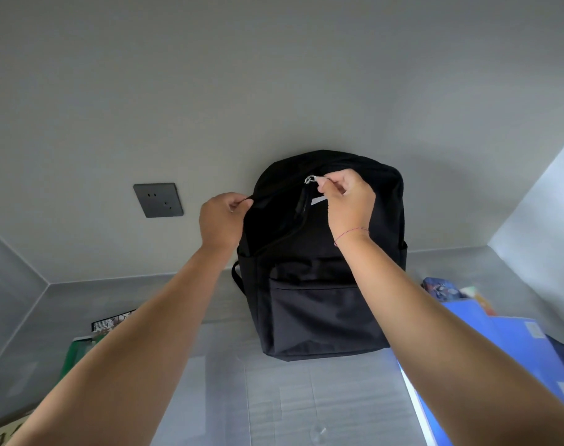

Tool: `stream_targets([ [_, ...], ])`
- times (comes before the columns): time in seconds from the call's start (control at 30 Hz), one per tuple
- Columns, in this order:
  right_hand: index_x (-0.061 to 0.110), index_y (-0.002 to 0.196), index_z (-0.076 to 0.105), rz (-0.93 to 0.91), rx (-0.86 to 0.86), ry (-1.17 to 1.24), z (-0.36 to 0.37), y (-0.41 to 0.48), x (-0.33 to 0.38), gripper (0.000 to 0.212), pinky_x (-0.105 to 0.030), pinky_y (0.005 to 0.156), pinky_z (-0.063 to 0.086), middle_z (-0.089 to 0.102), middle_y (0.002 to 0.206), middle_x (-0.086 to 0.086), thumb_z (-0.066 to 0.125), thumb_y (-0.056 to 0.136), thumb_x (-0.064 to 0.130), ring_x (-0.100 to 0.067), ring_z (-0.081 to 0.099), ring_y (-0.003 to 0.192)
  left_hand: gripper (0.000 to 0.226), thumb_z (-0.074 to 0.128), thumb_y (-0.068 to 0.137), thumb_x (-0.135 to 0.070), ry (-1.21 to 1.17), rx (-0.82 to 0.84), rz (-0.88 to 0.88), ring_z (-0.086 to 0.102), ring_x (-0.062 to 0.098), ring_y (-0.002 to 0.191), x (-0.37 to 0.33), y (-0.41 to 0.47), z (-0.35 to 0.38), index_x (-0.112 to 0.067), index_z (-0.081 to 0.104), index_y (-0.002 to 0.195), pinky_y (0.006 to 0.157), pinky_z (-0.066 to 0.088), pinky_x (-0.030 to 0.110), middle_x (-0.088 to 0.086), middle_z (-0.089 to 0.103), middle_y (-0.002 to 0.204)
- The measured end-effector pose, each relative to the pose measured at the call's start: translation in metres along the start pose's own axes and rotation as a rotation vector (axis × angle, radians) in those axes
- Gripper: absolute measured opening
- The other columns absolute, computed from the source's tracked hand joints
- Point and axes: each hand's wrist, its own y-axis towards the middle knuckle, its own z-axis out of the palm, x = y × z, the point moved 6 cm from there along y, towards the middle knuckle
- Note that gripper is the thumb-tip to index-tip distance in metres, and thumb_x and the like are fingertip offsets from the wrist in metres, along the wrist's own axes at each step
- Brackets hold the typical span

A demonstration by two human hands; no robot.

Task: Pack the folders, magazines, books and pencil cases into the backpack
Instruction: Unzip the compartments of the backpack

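The backpack [325, 284] stands on the worktop [81, 304] against the wall [274, 91]. My right hand [346, 204] has a pinching grip on the zipper pull [313, 179] at its top. My left hand [221, 220] pinches the open edge. The zipper runs on to the right, so I think I pull that way.

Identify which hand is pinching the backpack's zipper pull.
The right hand pinches the silver metal zipper pull; the left hand grips the black fabric backpack's opening edge.
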Motion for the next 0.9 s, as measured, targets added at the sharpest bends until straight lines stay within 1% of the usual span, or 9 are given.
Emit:
stream_targets([
  [0.1, 0.013, 0.079, 0.067, 0.012, -0.032, 0.017, -0.003, -0.002, -0.001, 0.005, -0.028, 0.075, 0.055, 0.07, 0.074, -0.001, 0.064, 0.084, 0.015, -0.017, 0.067, 0.076, 0.016, 0.063, 0.088, -0.023, 0.009, -0.007, -0.037, 0.065, 0.014, 0.079, -0.001, -0.001, 0.004, -0.01, 0.074, 0.09, 0.072, 0.046, 0.02, 0.004, 0.073, 0.087],
  [0.17, 0.01, 0.082, 0.067, 0.032, -0.043, 0.037, -0.002, -0.002, 0.0, 0.007, -0.027, 0.074, 0.054, 0.071, 0.074, -0.003, 0.063, 0.084, 0.015, -0.017, 0.068, 0.076, 0.017, 0.063, 0.087, -0.028, 0.024, 0.022, -0.054, 0.066, 0.017, 0.088, -0.006, 0.0, 0.009, -0.015, 0.072, 0.093, 0.079, 0.049, 0.026, 0.0, 0.072, 0.092],
  [0.23, 0.008, 0.083, 0.067, 0.048, -0.019, 0.063, 0.002, -0.002, 0.002, 0.008, -0.029, 0.075, 0.055, 0.071, 0.074, -0.005, 0.064, 0.084, 0.015, -0.017, 0.068, 0.074, 0.027, 0.066, 0.083, -0.04, 0.069, 0.08, 0.032, 0.063, 0.014, 0.098, -0.025, -0.002, 0.016, -0.021, 0.069, 0.102, 0.089, 0.048, 0.031, -0.004, 0.07, 0.101],
  [0.3, 0.008, 0.082, 0.067, 0.037, 0.033, 0.065, 0.009, -0.005, 0.006, 0.008, -0.032, 0.076, 0.055, 0.071, 0.073, -0.005, 0.065, 0.083, 0.016, -0.019, 0.068, 0.073, 0.047, 0.071, 0.073, -0.049, 0.105, 0.103, 0.16, 0.059, 0.014, 0.104, -0.051, -0.006, 0.025, -0.024, 0.063, 0.112, 0.095, 0.045, 0.035, -0.006, 0.068, 0.107],
  [0.4, 0.009, 0.08, 0.068, 0.019, 0.074, 0.025, 0.013, -0.008, 0.006, 0.008, -0.034, 0.075, 0.056, 0.071, 0.074, -0.003, 0.067, 0.081, 0.017, -0.016, 0.067, 0.074, 0.051, 0.073, 0.072, -0.045, 0.147, 0.057, 0.255, 0.059, 0.018, 0.106, -0.076, -0.011, 0.036, -0.02, 0.062, 0.115, 0.094, 0.045, 0.038, -0.003, 0.067, 0.11],
  [0.5, 0.01, 0.08, 0.07, 0.002, 0.072, -0.02, 0.007, -0.008, 0.006, 0.009, -0.027, 0.074, 0.055, 0.07, 0.075, 0.003, 0.068, 0.081, 0.019, -0.009, 0.064, 0.072, 0.038, 0.07, 0.079, -0.03, 0.192, 0.026, 0.292, 0.06, 0.022, 0.103, -0.083, -0.012, 0.044, -0.015, 0.063, 0.113, 0.089, 0.047, 0.037, 0.002, 0.067, 0.11],
  [0.6, 0.011, 0.081, 0.07, -0.029, 0.036, -0.052, -0.003, -0.002, 0.009, 0.009, -0.02, 0.071, 0.052, 0.068, 0.074, 0.007, 0.068, 0.082, 0.019, -0.005, 0.062, 0.07, 0.022, 0.065, 0.086, -0.021, 0.169, 0.03, 0.287, 0.063, 0.022, 0.093, -0.08, -0.009, 0.043, -0.012, 0.067, 0.105, 0.079, 0.048, 0.03, 0.005, 0.068, 0.103],
  [0.73, 0.011, 0.082, 0.069, -0.046, 0.012, -0.065, -0.01, 0.005, 0.01, 0.008, -0.01, 0.065, 0.047, 0.066, 0.075, 0.007, 0.067, 0.083, 0.019, -0.003, 0.06, 0.07, 0.021, 0.064, 0.087, -0.017, 0.188, 0.046, 0.339, 0.064, 0.024, 0.09, -0.084, -0.001, 0.038, -0.008, 0.069, 0.105, 0.078, 0.044, 0.025, 0.008, 0.07, 0.101],
  [0.9, 0.011, 0.083, 0.069, -0.023, 0.008, -0.047, -0.01, 0.008, 0.009, 0.009, -0.008, 0.064, 0.046, 0.064, 0.074, 0.008, 0.067, 0.083, 0.02, -0.002, 0.058, 0.069, 0.021, 0.065, 0.086, -0.017, 0.219, 0.065, 0.34, 0.063, 0.022, 0.089, -0.086, 0.006, 0.031, -0.009, 0.07, 0.104, 0.075, 0.037, 0.016, 0.007, 0.07, 0.099],
])
